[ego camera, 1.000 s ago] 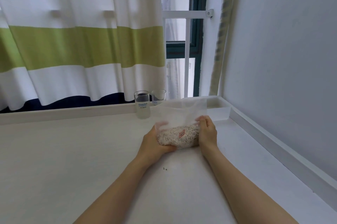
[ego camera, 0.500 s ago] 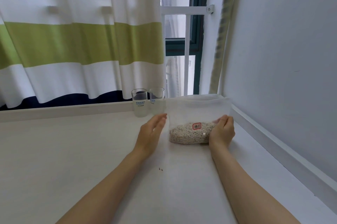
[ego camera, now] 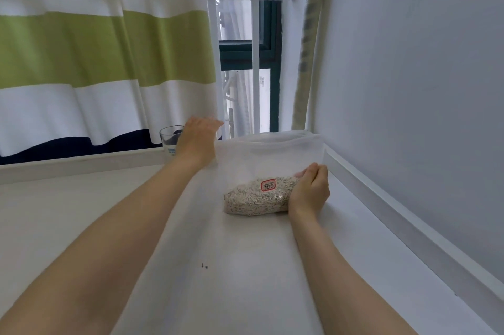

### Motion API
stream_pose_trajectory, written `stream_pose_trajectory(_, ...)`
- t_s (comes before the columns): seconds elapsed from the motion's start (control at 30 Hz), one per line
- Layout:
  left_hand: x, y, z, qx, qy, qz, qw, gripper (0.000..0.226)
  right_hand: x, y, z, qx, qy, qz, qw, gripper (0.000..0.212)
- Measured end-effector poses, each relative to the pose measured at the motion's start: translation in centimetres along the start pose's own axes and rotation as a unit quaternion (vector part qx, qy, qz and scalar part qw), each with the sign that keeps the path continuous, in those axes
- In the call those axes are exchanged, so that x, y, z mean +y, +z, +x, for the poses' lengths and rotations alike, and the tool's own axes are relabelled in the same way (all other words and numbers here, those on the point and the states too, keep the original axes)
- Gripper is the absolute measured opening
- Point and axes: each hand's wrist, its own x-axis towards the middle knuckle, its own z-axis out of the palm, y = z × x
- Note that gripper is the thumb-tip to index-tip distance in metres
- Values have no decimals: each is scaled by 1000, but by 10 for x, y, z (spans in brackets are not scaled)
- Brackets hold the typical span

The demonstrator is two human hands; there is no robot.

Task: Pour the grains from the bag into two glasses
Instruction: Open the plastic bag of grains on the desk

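Observation:
A clear plastic bag point(ego camera: 268, 153) stands on the white table point(ego camera: 231, 266), its bottom filled with pale grains point(ego camera: 253, 197) and marked with a red label. My right hand point(ego camera: 311, 190) grips the bag's lower right corner. My left hand point(ego camera: 197, 137) reaches forward to the back edge with straight fingers, covering one of the two glasses. The other glass point(ego camera: 169, 139) shows just left of that hand, empty, with blue print on it. Whether my left hand touches the hidden glass cannot be told.
A striped white, green and navy curtain point(ego camera: 95, 56) hangs behind the table's raised back rim point(ego camera: 81, 162). A grey wall point(ego camera: 409, 89) and its ledge close the right side. A window with white bars point(ego camera: 255, 62) is behind the bag. Two dark specks point(ego camera: 204, 266) lie on the table.
My left hand let go of the bag and moved forward to the glasses at the back. My right hand keeps its hold on the bag, which shifted right.

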Motion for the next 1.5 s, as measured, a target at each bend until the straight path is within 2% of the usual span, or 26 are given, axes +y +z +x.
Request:
stream_pose_trajectory(0.13, -17, 19, 22, -65, -29, 130, 989, 55, -1, 0, 1, -2, 4, 4, 1000, 30)
stream_pose_trajectory(0.23, -22, 31, 30, -92, -45, 141, 985, 57, -2, -1, 2, -5, 8, 8, 1000, 30)
stream_pose_trajectory(0.47, -23, 26, 35, -76, -29, 96, 992, 51, 2, 0, 3, -14, 16, 1, 1000, 31)
stream_pose_trajectory(0.67, -17, 15, 19, -50, 19, 48, 997, 45, -1, 0, 1, -19, 12, -1, 1000, 33)
stream_pose_trajectory(0.8, -12, -8, -6, -68, 45, 7, 997, 52, -3, -3, -2, -20, 11, -3, 1000, 33)
stream_pose_trajectory(1.0, -11, -45, -52, -124, -10, -99, 987, 57, -7, -7, -7, -36, 10, 3, 999, 31)
stream_pose_trajectory(1.1, -15, -59, -72, -147, -18, -157, 976, 50, -9, -9, -8, -48, 12, 13, 999, 29)
stream_pose_trajectory(1.3, -16, -71, -99, -156, -14, -212, 965, 51, -8, -12, -7, -64, 29, 33, 997, 33)
stream_pose_trajectory(1.4, -12, -77, -106, -162, -21, -210, 964, 58, -8, -13, -7, -79, 51, 43, 995, 36)
stream_pose_trajectory(1.5, -9, -80, -105, -184, -40, -194, 963, 78, -10, -15, -8, -100, 60, 44, 992, 32)
